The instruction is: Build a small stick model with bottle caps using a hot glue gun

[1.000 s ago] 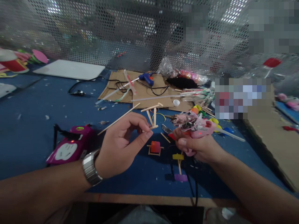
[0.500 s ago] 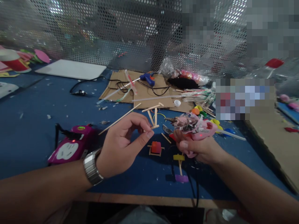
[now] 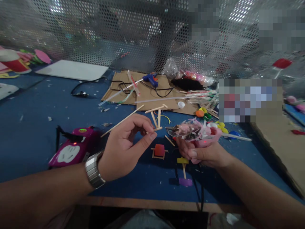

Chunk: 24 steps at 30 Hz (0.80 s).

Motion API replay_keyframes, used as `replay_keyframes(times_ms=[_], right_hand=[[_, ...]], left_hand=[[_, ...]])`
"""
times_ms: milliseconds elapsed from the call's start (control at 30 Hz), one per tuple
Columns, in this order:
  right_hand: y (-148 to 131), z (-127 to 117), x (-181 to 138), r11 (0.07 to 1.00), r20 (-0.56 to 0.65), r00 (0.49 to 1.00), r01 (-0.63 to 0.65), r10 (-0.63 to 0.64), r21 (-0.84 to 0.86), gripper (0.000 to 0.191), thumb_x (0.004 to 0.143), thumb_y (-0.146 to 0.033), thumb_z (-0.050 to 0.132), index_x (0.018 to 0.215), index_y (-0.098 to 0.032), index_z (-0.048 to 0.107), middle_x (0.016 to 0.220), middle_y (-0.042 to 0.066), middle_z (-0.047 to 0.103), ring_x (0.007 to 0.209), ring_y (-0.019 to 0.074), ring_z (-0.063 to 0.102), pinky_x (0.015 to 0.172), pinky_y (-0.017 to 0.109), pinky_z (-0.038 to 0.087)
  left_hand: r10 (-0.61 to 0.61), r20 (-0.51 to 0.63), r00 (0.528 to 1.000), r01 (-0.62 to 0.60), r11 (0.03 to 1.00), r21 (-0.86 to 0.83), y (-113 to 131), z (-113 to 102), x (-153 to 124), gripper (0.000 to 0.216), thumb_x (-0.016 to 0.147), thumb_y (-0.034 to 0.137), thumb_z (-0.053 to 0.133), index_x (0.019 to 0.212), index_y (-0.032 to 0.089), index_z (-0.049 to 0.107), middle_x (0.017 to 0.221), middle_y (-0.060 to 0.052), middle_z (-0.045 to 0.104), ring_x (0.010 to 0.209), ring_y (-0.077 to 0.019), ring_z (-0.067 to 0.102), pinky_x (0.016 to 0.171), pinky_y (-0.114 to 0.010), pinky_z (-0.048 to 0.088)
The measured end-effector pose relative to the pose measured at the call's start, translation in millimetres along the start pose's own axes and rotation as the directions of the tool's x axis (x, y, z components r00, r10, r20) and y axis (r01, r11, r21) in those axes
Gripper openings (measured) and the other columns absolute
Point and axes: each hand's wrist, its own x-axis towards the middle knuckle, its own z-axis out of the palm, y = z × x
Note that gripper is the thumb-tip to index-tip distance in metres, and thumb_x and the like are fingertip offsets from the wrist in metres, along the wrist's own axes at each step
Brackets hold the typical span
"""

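Note:
Between the thumb and fingers of my left hand (image 3: 128, 146) is a small frame of wooden sticks (image 3: 159, 118), pinched by its lower crosspiece. My right hand (image 3: 202, 152) is wrapped round a pink hot glue gun (image 3: 209, 135); a clear glue stick (image 3: 235, 137) juts from its back. The gun's nozzle, smeared and wrapped in tattered film, points left, close to the frame's lower end. Whether they touch I cannot tell. Below lie a red-orange block on sticks (image 3: 159, 150) and a stick piece with a yellow and a purple end (image 3: 184, 171).
A purple power strip (image 3: 71, 148) stands at the left. Behind are cardboard sheets (image 3: 157, 103) with a blue glue gun (image 3: 151, 80), plus a long wooden stick (image 3: 122, 121). Coloured caps (image 3: 202, 112) lie at the right; a white board (image 3: 72, 70) sits farther back.
The glue gun in my right hand has moved slightly left and down, its nozzle now nearer the stick frame. My left hand and the frame have hardly moved.

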Motion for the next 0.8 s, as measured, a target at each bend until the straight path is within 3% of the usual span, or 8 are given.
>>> replay_keyframes(times_ms=[133,300,500,800], right_hand=[[0.3,-1.8,-0.7,0.999,0.03,0.999,0.025,-0.026,0.029,0.039,0.083,-0.052,0.097,0.084,-0.021,0.072,0.079,0.001,0.065,0.061,0.0123,0.054,0.052,0.027,0.039],[1.0,1.4,0.4,0.996,-0.006,1.0,0.03,-0.029,0.086,0.055,0.081,-0.052,0.098,0.124,-0.026,0.073,0.077,-0.002,0.062,0.061,0.0124,0.049,0.054,0.026,0.039],[-0.2,3.0,0.0,0.997,-0.043,0.998,0.052,-0.049,0.054,0.042,0.081,-0.05,0.097,0.107,-0.027,0.073,0.066,-0.005,0.054,0.057,0.0133,0.046,0.052,0.028,0.041],[-2.6,2.6,-5.1,0.999,-0.127,0.992,-0.026,0.023,-0.023,0.046,0.077,-0.052,0.101,0.108,-0.027,0.077,0.073,-0.004,0.06,0.057,0.0135,0.05,0.048,0.029,0.042]], left_hand=[[0.0,0.0,1.0,0.0,1.0,0.006,1.4,0.6,0.1,0.018,0.099,0.005,0.075,0.099,0.022,0.07,0.102,-0.002,0.069,0.099,-0.0135,0.068,0.089,-0.026,0.059],[-0.003,-0.002,1.0,0.003,1.0,0.01,1.8,1.5,0.1,0.017,0.099,0.006,0.075,0.099,0.022,0.07,0.102,-0.002,0.069,0.098,-0.0126,0.068,0.09,-0.025,0.059],[-0.006,-0.004,1.0,0.006,1.0,0.012,1.8,1.2,1.0,0.017,0.098,0.006,0.076,0.098,0.022,0.07,0.101,-0.003,0.069,0.097,-0.0149,0.069,0.089,-0.029,0.061],[0.035,0.01,0.999,-0.035,0.999,0.021,2.6,1.9,0.0,0.018,0.098,0.007,0.077,0.098,0.023,0.071,0.101,-0.005,0.071,0.096,-0.0179,0.07,0.09,-0.034,0.063]])
